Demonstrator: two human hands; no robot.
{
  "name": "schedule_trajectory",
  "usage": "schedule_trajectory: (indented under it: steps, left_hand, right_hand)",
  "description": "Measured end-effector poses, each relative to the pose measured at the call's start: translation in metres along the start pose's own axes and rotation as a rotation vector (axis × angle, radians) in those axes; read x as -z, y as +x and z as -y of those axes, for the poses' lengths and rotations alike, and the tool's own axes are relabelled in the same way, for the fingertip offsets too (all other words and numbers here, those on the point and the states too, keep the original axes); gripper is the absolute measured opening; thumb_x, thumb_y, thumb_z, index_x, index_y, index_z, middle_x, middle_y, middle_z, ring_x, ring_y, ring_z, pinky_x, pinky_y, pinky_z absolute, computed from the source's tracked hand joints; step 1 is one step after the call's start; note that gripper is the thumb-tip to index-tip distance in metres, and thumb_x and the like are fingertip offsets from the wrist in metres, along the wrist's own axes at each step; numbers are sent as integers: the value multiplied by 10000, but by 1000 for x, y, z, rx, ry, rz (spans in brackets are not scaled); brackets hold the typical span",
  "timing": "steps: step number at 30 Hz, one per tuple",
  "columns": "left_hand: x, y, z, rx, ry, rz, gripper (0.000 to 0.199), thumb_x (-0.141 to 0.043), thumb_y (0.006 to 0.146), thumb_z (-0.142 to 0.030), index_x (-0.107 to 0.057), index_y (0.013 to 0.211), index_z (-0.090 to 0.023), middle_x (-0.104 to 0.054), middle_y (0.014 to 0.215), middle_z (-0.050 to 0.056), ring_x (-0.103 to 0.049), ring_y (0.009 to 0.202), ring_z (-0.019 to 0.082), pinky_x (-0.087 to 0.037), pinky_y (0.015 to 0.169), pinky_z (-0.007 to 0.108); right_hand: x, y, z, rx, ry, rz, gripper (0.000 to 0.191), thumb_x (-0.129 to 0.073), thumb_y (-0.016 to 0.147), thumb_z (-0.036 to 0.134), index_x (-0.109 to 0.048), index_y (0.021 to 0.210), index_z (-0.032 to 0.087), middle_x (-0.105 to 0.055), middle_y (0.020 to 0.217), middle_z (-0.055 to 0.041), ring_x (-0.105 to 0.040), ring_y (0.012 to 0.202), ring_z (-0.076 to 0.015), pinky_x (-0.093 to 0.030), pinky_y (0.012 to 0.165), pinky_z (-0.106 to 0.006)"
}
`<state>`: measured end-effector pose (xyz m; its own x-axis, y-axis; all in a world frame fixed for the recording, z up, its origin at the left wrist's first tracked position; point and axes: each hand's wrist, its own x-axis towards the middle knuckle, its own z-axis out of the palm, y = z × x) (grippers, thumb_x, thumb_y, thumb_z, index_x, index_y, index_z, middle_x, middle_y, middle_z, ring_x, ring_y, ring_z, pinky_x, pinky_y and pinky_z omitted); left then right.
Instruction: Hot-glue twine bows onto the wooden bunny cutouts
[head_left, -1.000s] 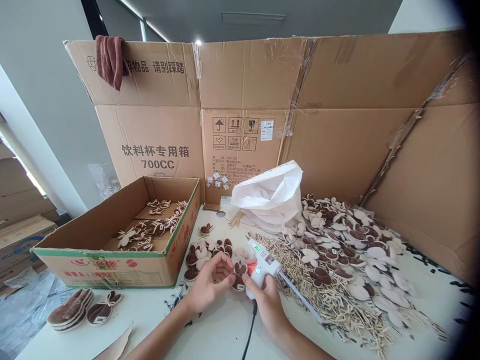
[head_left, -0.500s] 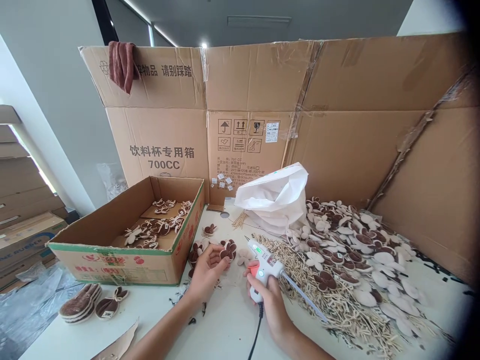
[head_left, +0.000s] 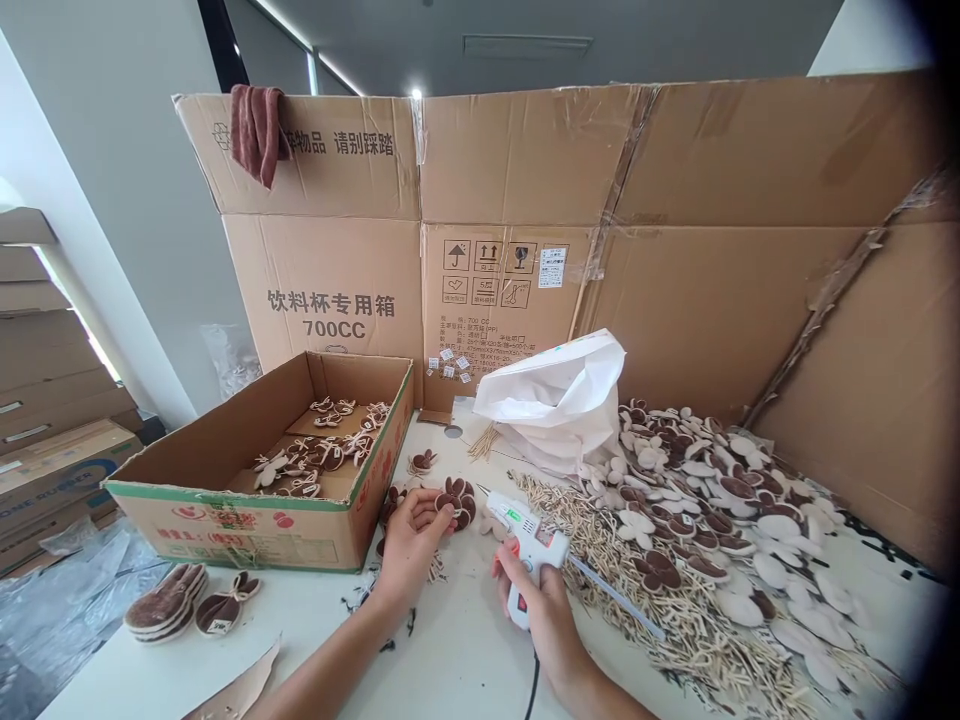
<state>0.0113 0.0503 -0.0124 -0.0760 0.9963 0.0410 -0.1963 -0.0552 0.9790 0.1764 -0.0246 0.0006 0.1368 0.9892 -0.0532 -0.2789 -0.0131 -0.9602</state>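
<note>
My left hand (head_left: 414, 535) pinches a brown flower-shaped fabric piece (head_left: 459, 500) with a pale edge, just above the white table. In my right hand (head_left: 541, 600) is a white hot glue gun (head_left: 525, 530), its nozzle pointing up and left, close to the brown piece. A long glue stick (head_left: 619, 597) sticks out of its back end and a black cord hangs below. Beside my left hand lie more brown pieces (head_left: 393, 500), partly hidden by it. A pale flower-shaped piece (head_left: 491, 527) rests behind the glue gun's nozzle.
An open cardboard box (head_left: 247, 535) holding small brown-and-white pieces stands at the left. To the right spread a heap of short pale sticks (head_left: 592, 530) and a pile of fabric pieces (head_left: 705, 500). A white bag (head_left: 555, 400) stands before the cardboard wall (head_left: 517, 160).
The glue gun has tilted slightly, its nozzle now nearer the brown piece. My left hand still pinches that piece, turned a little more toward me. The whole view has shifted slightly.
</note>
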Motion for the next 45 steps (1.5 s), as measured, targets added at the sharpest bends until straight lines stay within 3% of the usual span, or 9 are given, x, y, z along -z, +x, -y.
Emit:
schedule_trajectory:
  steps: [7,18,24,45]
  left_hand:
    - [0,-1,-1,-25,0,-19,467,-822,746,-486,-652,1028,-155,-728,920,81,-742,818,223,-610,790,345]
    - [0,-4,-1,-63,85,58,395,-784,803,-463,-665,1031,-164,-749,999,108,-733,894,236,-608,825,357]
    - [0,-6,-4,-55,124,48,407,-780,800,-477,-664,1032,-164,-748,963,96,-727,781,205,-597,748,313]
    - [0,-7,-3,-57,104,79,390,-785,792,-483,-692,1023,-182,-759,937,85,-715,762,197,-600,710,300]
  right_hand:
    - [4,6,-6,-46,-82,37,408,-766,781,574,-569,756,218,-584,626,18,-382,441,-106,-294,476,-279]
    - [8,8,-10,-107,-104,103,419,-746,794,571,-578,688,203,-554,593,22,-417,446,-106,-306,474,-274]
    - [8,10,-13,-120,-97,83,424,-752,775,585,-567,703,210,-555,612,27,-431,457,-111,-318,486,-273]
    - [10,11,-15,-122,-126,98,434,-736,785,606,-578,702,211,-546,618,25,-456,484,-125,-326,505,-281]
